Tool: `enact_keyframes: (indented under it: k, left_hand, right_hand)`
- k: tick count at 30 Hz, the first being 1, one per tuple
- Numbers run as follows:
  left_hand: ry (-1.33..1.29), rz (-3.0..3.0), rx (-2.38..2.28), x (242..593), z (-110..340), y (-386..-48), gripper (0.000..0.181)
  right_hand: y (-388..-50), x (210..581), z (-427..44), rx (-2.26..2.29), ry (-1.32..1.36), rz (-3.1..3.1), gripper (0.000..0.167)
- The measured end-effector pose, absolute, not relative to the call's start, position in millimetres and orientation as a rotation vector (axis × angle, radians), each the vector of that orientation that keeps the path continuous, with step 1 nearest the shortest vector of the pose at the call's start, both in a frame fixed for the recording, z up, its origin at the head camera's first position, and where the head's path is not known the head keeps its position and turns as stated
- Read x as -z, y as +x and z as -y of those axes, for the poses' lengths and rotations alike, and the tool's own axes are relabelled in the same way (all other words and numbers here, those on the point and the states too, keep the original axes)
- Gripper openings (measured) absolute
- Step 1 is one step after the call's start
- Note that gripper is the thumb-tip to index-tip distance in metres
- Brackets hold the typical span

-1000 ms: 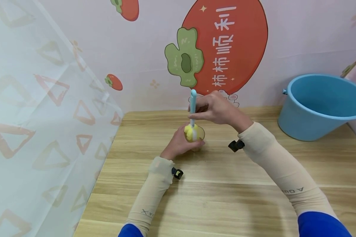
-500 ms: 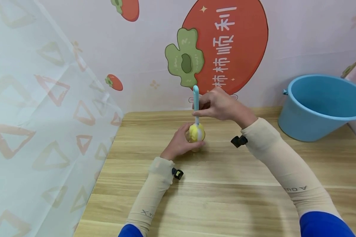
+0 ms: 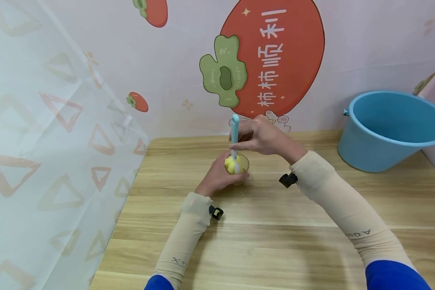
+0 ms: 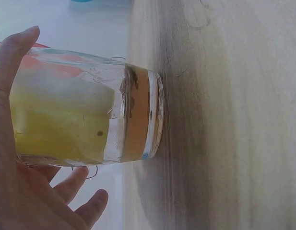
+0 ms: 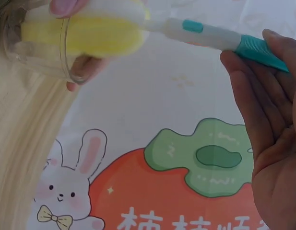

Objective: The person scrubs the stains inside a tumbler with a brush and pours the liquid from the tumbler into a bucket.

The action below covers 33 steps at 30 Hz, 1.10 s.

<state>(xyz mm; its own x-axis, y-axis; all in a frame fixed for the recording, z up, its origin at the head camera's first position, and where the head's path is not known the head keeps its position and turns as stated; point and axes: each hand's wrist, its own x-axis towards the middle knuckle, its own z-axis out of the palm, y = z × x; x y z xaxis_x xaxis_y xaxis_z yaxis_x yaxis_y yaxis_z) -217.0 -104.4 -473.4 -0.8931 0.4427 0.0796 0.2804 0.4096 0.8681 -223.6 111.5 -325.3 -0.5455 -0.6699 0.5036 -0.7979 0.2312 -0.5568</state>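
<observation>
My left hand (image 3: 217,174) grips a clear glass cup (image 4: 118,100) that stands upright on the table. Some brownish liquid (image 4: 137,115) shows low in the cup in the left wrist view. My right hand (image 3: 264,135) pinches the turquoise handle (image 3: 235,131) of a cup brush between thumb and fingers. The brush's yellow and white sponge head (image 5: 107,36) sits partly inside the cup, its upper end at the mouth. In the head view the brush stands nearly upright above the cup, and the left fingers hide part of the glass.
A blue bucket (image 3: 362,151) stands at the back right of the wooden table (image 3: 261,245). Behind the cup rises a wall cloth (image 3: 181,60) printed with persimmons. Another patterned cloth (image 3: 58,161) borders the left edge.
The brush and right hand shifted right and up about half a second ago. Now they are back left and lower, with the sponge deeper in the cup. The left hand stays nearly still.
</observation>
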Motion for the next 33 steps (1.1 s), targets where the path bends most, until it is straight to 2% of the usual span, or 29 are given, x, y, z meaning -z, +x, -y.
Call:
enact_keyframes:
  k: [8,18,27,33]
  left_hand:
    - [0.595,-2.563,-1.415,473.7,104.3,-214.9,0.078]
    - [0.73,-2.467,-1.527,473.0,104.0,-218.0,0.054]
    - [0.636,-2.52,-1.461,472.8,105.6,-215.7,0.061]
    - [0.638,-2.493,-1.489,472.7,104.8,-216.0,0.061]
  right_hand:
    - [-224.1,313.6,-121.4,-1.068,1.295,2.444,0.007]
    - [-220.8,302.0,-115.6,-1.064,1.263,2.371,0.006]
    - [-225.3,324.0,-105.3,-0.935,1.366,2.44,0.012]
    - [-221.6,310.2,-105.9,-0.981,1.33,2.419,0.01]
